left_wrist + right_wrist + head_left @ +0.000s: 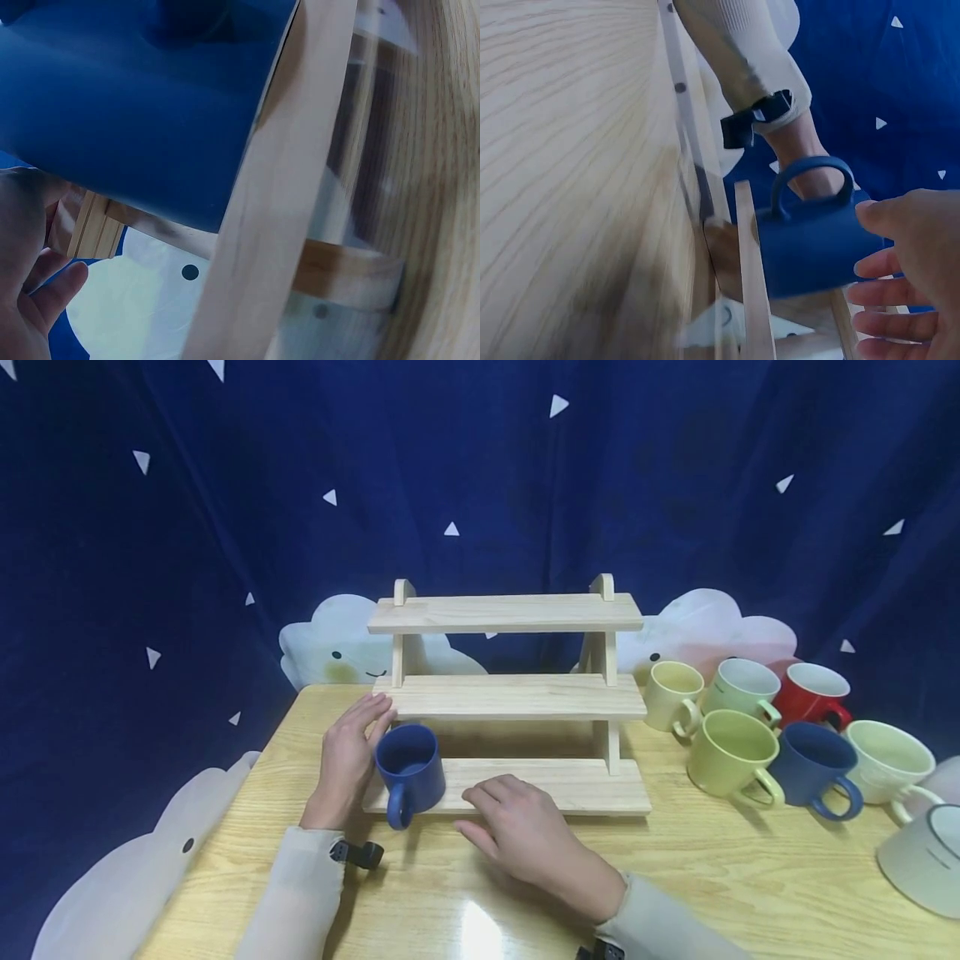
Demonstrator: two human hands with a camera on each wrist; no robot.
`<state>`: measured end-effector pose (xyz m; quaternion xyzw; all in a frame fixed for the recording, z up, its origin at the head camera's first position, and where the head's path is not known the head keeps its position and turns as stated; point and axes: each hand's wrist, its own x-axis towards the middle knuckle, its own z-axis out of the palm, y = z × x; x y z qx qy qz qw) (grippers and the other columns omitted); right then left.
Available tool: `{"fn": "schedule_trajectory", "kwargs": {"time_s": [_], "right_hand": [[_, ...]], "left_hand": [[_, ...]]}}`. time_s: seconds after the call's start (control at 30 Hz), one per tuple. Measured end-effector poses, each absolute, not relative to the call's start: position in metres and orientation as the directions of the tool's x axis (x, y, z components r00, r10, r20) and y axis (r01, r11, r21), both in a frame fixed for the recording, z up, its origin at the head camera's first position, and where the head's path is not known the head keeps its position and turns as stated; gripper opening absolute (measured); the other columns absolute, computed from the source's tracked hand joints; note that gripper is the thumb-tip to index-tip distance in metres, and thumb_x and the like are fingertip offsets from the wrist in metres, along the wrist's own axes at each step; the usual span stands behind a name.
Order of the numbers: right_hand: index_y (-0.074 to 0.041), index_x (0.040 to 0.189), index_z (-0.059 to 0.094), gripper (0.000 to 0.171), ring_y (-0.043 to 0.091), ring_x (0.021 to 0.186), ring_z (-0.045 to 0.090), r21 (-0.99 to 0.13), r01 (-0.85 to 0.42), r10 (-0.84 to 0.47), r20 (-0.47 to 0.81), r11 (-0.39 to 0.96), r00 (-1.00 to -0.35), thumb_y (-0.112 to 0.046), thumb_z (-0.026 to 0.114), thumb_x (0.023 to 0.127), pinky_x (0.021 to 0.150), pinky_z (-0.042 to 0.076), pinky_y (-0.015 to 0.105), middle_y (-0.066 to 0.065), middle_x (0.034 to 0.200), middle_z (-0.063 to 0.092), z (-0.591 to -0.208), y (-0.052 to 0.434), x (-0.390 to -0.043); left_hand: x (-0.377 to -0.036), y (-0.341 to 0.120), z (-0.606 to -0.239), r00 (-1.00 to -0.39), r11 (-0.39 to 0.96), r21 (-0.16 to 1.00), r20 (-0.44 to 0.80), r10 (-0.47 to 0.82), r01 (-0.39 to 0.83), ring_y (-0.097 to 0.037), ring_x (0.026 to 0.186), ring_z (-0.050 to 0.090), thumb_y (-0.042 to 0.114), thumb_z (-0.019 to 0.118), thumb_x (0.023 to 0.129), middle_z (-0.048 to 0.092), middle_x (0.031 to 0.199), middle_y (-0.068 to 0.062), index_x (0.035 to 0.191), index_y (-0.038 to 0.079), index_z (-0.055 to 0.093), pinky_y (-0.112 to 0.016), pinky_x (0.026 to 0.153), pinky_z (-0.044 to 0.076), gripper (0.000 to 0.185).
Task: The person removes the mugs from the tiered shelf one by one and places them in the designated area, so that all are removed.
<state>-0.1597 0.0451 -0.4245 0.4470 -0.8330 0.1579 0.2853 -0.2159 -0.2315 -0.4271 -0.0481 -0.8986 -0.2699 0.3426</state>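
Note:
A dark blue mug (409,770) stands upright at the left end of the lowest tier of a three-tier wooden shelf (510,697), its handle toward me. My left hand (351,750) lies against the mug's left side with fingers straight, fingertips near the middle tier's end. My right hand (517,823) rests relaxed, fingers on the front edge of the lowest tier, to the right of the mug and apart from it. The left wrist view shows the blue mug (135,97) close up beside a shelf plank (277,225). In the right wrist view the blue mug (810,247) sits just beyond my right hand's fingertips (877,266).
The shelf stands on a wooden table (712,877). Several mugs cluster at the right: pale yellow (673,693), light green (742,687), red (813,692), green (733,752), blue (813,764), cream (888,760). A white mug (926,856) lies at the right edge. A blue curtain hangs behind.

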Motion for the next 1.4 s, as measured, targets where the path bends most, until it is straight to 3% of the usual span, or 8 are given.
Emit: {"fn": "schedule_trajectory", "kwargs": {"time_s": [0.2, 0.43, 0.67, 0.87, 1.23, 1.4], "right_hand": [[-0.011, 0.108, 0.070, 0.039, 0.018, 0.091, 0.067, 0.034, -0.857, -0.667, 0.645, 0.515, -0.374, -0.046, 0.065, 0.091, 0.075, 0.059, 0.032, 0.000, 0.096, 0.070, -0.421, 0.024, -0.160], [-0.015, 0.120, 0.065, 0.040, 0.017, 0.087, 0.069, 0.040, -0.878, -0.696, 0.627, 0.477, -0.350, -0.045, 0.062, 0.094, 0.072, 0.060, 0.030, -0.001, 0.096, 0.070, -0.415, 0.002, -0.155], [-0.017, 0.125, 0.061, 0.039, 0.013, 0.073, 0.065, 0.122, -0.874, -0.742, 0.591, 0.471, -0.317, -0.045, 0.059, 0.096, 0.056, 0.056, 0.025, -0.002, 0.089, 0.066, -0.414, -0.017, -0.154], [-0.018, 0.118, 0.061, 0.034, 0.009, 0.059, 0.057, 0.171, -0.868, -0.748, 0.599, 0.467, -0.285, -0.044, 0.057, 0.097, 0.045, 0.049, 0.022, -0.003, 0.077, 0.060, -0.418, -0.026, -0.157], [-0.018, 0.113, 0.060, 0.031, 0.008, 0.056, 0.053, 0.151, -0.859, -0.727, 0.614, 0.490, -0.307, -0.045, 0.055, 0.098, 0.039, 0.043, 0.020, -0.004, 0.076, 0.057, -0.423, -0.021, -0.157], [-0.018, 0.109, 0.061, 0.024, 0.010, 0.056, 0.053, 0.118, -0.853, -0.690, 0.649, 0.508, -0.322, -0.038, 0.055, 0.098, 0.039, 0.044, 0.022, -0.004, 0.078, 0.058, -0.425, -0.014, -0.154]], "left_hand": [[-0.216, -0.231, -0.425, -0.760, 0.848, 0.455, 0.642, -0.099, 0.273, -0.026, 0.125, 0.056, 0.028, 0.067, 0.094, 0.065, 0.126, -0.006, 0.119, 0.009, 0.071, -0.043, 0.109, 0.041, 0.031], [-0.215, -0.231, -0.427, -0.757, 0.852, 0.446, 0.647, -0.094, 0.276, -0.026, 0.125, 0.055, 0.028, 0.066, 0.095, 0.065, 0.126, -0.006, 0.120, 0.009, 0.070, -0.044, 0.108, 0.042, 0.031], [-0.215, -0.232, -0.428, -0.745, 0.859, 0.428, 0.662, -0.084, 0.282, -0.025, 0.124, 0.056, 0.028, 0.066, 0.095, 0.066, 0.126, -0.006, 0.120, 0.009, 0.070, -0.044, 0.107, 0.043, 0.031], [-0.215, -0.231, -0.427, -0.746, 0.854, 0.435, 0.661, -0.087, 0.286, -0.025, 0.124, 0.056, 0.027, 0.067, 0.095, 0.066, 0.125, -0.007, 0.119, 0.008, 0.071, -0.045, 0.106, 0.044, 0.031], [-0.218, -0.232, -0.428, -0.714, 0.853, 0.415, 0.696, -0.074, 0.316, -0.027, 0.120, 0.059, 0.024, 0.071, 0.092, 0.068, 0.121, -0.008, 0.115, 0.007, 0.072, -0.043, 0.105, 0.045, 0.029], [-0.218, -0.232, -0.428, -0.712, 0.851, 0.416, 0.699, -0.073, 0.321, -0.027, 0.120, 0.059, 0.022, 0.071, 0.092, 0.068, 0.121, -0.008, 0.115, 0.006, 0.072, -0.043, 0.105, 0.045, 0.028]]}}
